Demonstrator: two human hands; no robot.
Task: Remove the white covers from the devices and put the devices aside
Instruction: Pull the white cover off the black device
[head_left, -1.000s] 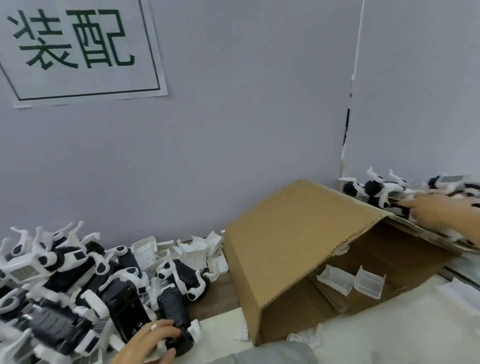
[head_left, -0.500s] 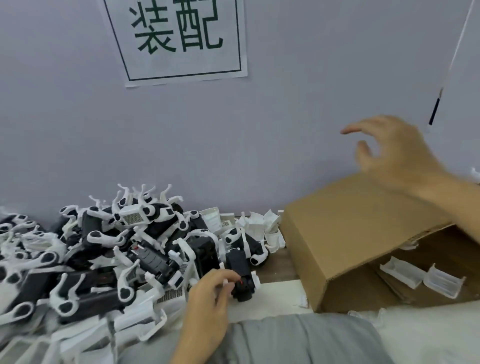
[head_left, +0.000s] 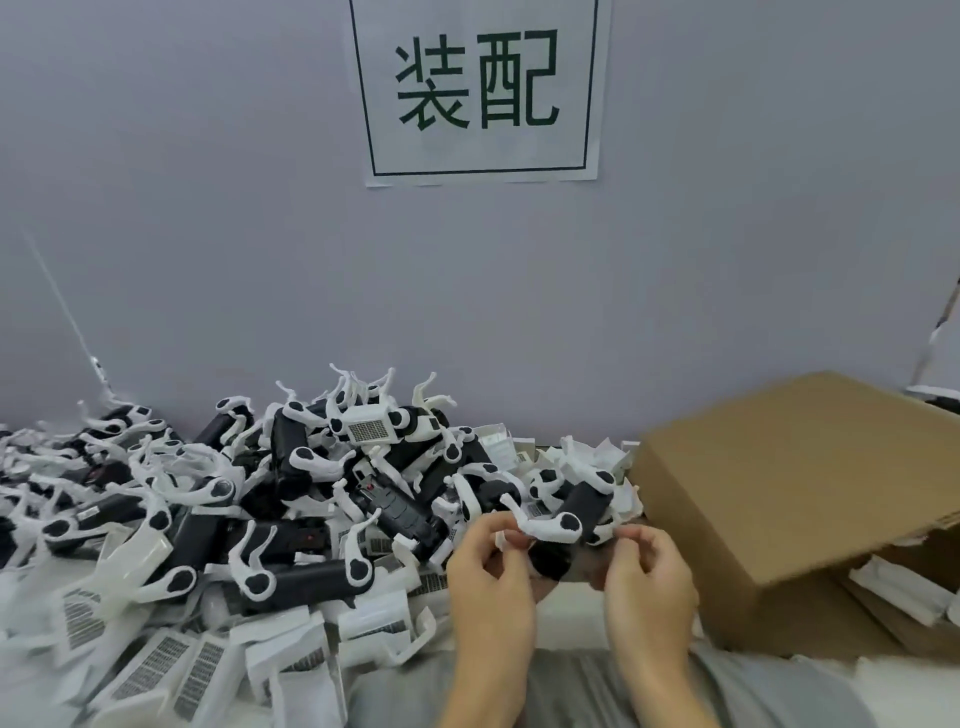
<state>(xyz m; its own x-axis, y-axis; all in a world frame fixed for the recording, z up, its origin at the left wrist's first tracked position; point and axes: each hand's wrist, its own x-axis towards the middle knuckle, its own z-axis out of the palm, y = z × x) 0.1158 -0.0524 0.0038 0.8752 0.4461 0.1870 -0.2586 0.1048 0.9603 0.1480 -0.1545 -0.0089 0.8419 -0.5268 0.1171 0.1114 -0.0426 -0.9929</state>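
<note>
Left hand (head_left: 491, 564) and right hand (head_left: 644, 569) both pinched one device (head_left: 563, 525) (black, white-covered) between them — cardboard box (head_left: 789, 499) just right of the right hand

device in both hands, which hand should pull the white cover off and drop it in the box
Probably the right hand. It pinches the device on the side next to the cardboard box, where loose covers already lie. The left hand can hold the body steady.
</note>
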